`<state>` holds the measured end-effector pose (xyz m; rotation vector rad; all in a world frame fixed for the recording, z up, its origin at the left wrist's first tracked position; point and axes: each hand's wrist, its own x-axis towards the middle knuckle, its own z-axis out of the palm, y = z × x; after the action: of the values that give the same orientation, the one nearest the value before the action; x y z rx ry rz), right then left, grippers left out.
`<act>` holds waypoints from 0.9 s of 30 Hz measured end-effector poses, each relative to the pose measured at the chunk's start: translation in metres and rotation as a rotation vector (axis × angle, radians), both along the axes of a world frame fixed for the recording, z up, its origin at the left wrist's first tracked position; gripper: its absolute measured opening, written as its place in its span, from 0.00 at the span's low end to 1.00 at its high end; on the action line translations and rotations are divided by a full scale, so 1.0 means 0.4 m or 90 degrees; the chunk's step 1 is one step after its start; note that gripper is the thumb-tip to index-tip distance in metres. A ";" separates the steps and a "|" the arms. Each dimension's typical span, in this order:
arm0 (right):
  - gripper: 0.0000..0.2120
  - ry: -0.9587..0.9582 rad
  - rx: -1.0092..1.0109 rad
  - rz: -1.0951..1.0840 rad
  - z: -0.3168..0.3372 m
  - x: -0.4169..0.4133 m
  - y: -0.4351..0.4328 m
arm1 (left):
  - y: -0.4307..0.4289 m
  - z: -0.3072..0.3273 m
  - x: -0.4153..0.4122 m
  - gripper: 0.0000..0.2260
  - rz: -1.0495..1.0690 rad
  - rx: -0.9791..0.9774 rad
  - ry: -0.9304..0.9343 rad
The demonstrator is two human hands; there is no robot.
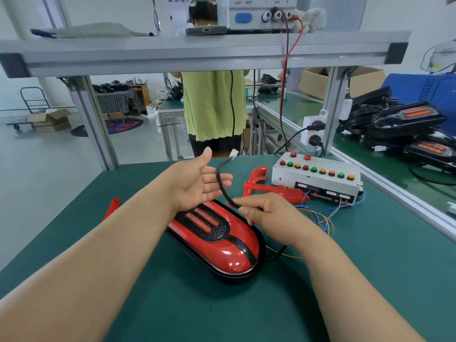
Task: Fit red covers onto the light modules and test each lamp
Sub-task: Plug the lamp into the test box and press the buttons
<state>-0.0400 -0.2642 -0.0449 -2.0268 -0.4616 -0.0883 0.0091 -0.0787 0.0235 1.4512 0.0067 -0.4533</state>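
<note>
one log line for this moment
lamp: cover on | right hand: pinches cable | left hand: open, palm up | plug: free of test box

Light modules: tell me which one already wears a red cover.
The light module in the middle of the green mat: a glossy red cover sits on it. The modules stacked at far right are bare black, orange strips exposed.

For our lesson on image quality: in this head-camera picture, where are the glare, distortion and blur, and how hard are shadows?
Head view: glare spots sit on the near end of the red cover; wide-angle distortion bows the shelf beam; labels on the power supply are too blurred to read; the light is soft, and shadows on the table are faint.
</note>
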 end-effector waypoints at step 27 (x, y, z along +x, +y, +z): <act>0.55 0.104 -0.200 0.021 0.035 -0.053 0.061 | 0.159 -0.217 0.033 0.14 0.277 0.241 -0.485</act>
<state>-0.0612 -0.2399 -0.0310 -2.3099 -0.4260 0.1792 0.0223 -0.0152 -0.0632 1.8580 -0.2065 0.4965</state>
